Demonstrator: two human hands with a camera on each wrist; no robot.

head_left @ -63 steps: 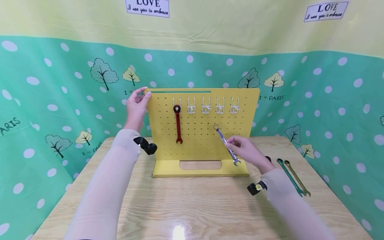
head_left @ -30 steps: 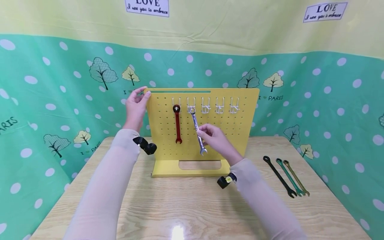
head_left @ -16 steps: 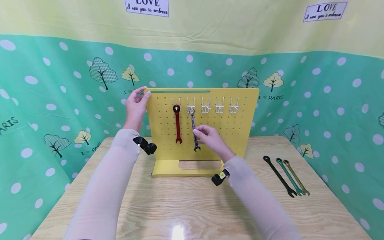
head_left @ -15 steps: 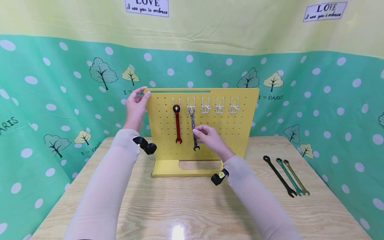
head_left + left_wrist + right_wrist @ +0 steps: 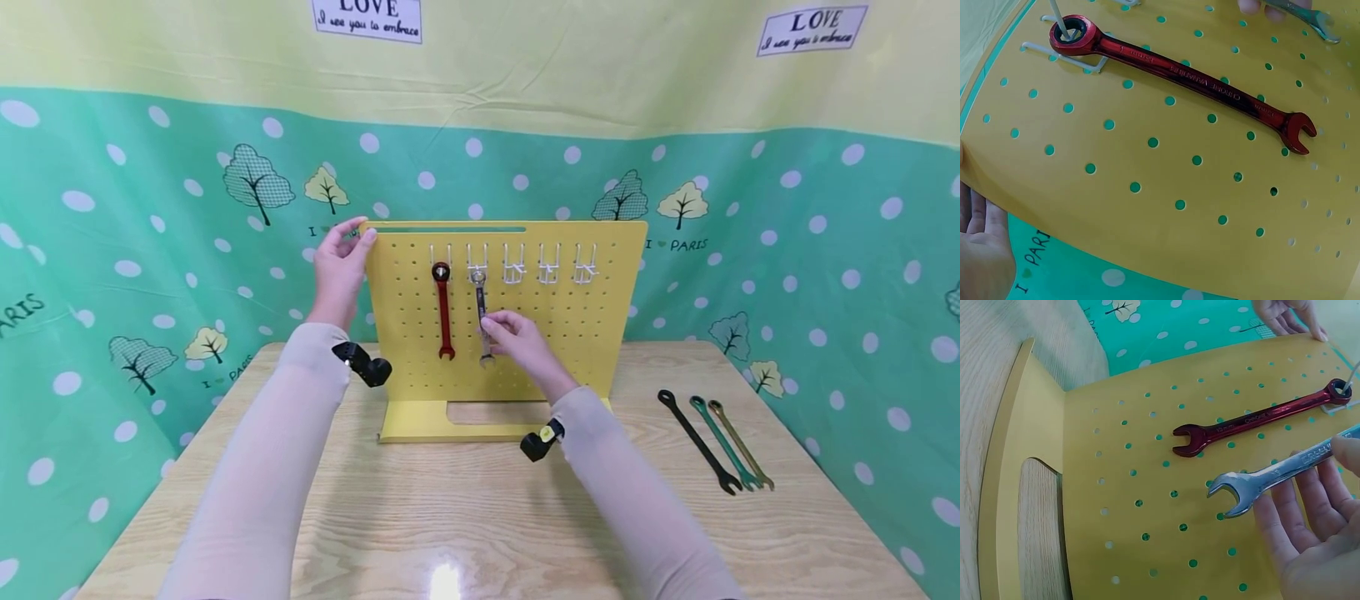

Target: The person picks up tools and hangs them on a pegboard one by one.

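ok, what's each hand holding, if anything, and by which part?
Right hand: the silver wrench, by its shaft, below the ring end. Left hand: the yellow pegboard, by its upper left corner.

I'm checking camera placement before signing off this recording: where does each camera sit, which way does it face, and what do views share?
Head: on the head, facing forward and down at the yellow pegboard; left hand, right hand and both sleeves show.
Left wrist: on that wrist, facing the pegboard and red wrench; left hand at lower left, right fingers at top.
Right wrist: on that wrist, facing the silver wrench and pegboard; right hand large, left hand at top.
Shared: both wrist views show both wrenches.
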